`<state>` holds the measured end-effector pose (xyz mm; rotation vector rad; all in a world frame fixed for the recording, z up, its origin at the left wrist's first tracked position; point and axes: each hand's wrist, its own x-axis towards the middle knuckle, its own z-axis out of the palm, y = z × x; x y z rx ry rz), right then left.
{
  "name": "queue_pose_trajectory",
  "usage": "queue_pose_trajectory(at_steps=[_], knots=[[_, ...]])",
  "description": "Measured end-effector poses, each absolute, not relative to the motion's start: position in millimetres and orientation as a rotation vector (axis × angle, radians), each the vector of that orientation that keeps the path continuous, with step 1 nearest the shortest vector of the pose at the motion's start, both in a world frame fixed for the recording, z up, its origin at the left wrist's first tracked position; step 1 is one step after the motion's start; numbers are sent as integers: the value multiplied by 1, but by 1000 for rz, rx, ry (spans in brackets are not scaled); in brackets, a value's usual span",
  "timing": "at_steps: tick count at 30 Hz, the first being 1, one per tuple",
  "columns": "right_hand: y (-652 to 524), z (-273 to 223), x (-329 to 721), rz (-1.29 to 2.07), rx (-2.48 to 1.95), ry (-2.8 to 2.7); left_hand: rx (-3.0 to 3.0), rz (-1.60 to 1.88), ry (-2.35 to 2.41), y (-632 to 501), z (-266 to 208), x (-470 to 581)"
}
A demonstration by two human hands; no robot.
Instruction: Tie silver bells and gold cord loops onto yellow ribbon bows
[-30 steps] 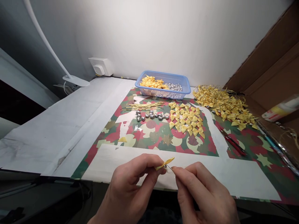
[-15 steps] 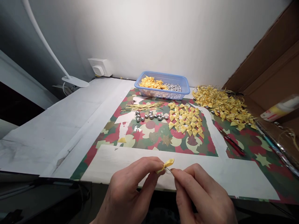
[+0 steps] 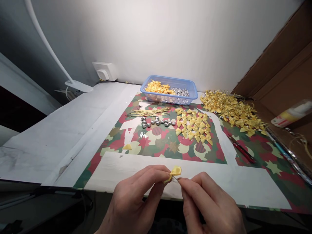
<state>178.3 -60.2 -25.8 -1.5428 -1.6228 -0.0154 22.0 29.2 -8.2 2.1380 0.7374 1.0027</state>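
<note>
Pinched in my left hand [image 3: 143,191] is a small yellow ribbon bow [image 3: 175,171], held just above the front edge of the table. One loop sticks out past the fingertips; the other is partly covered by them. My right hand [image 3: 209,201] is closed on a thin needle-like metal piece [image 3: 175,179], whose tip meets the middle of the bow. Most of that piece is hidden in the fingers. Beyond the hands lie rows of yellow bows [image 3: 193,125], several silver bells [image 3: 158,121] and a bundle of gold ties [image 3: 151,112].
A blue basket [image 3: 168,101] with ribbon bows and silver bells stands by the wall. At right are a heap of bows with gold ties [image 3: 231,110], red-handled tweezers or snips [image 3: 241,149], a white bottle [image 3: 292,113] and a cardboard box [image 3: 275,61]. A lamp [image 3: 78,85] stands left.
The bow has turned slightly between my fingers, so its free loop shows broader and flatter. Both hands stay in nearly the same place.
</note>
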Motion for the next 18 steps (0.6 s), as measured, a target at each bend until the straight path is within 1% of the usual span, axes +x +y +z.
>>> queue_pose_trajectory(at_steps=[9,15,18], knots=[[-59,-28,172,95,-1543,-1538,2069,1011,656,30,-6,24],[-58,-28,168,97,-1529,-1465,1897,980,805,26,-9,20],[-59,-28,168,121,-1508,-1425,1880,994,795,26,-7,20]])
